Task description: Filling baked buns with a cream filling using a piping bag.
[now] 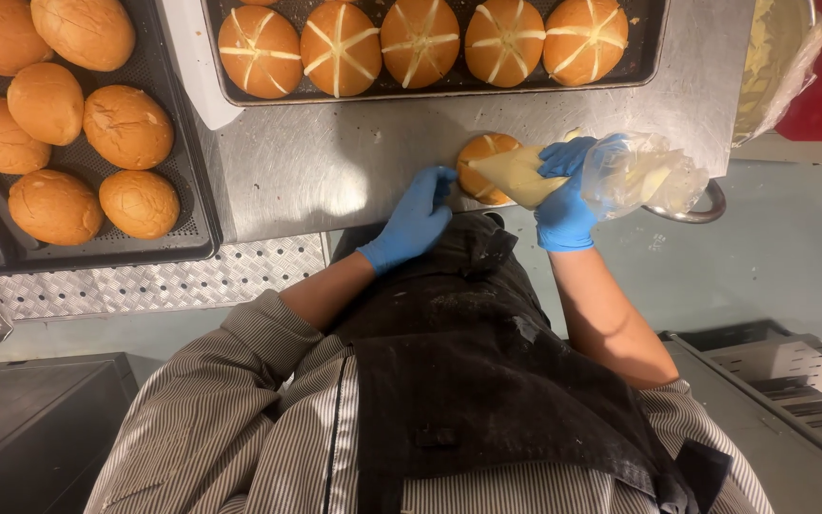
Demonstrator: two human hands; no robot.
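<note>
Both hands gloved in blue, thin disposable type: left hand (418, 217), right hand (563, 205). Gloves end at wrists w/ snug cuffs; forearms bare above. Shirt (211, 419) grey w/ fine pinstripes, sleeves rolled to approx. elbow. Black apron (468, 371) over shirt front, dusted w/ pale smudges; shirt's dark button placket runs just left of apron edge.
</note>
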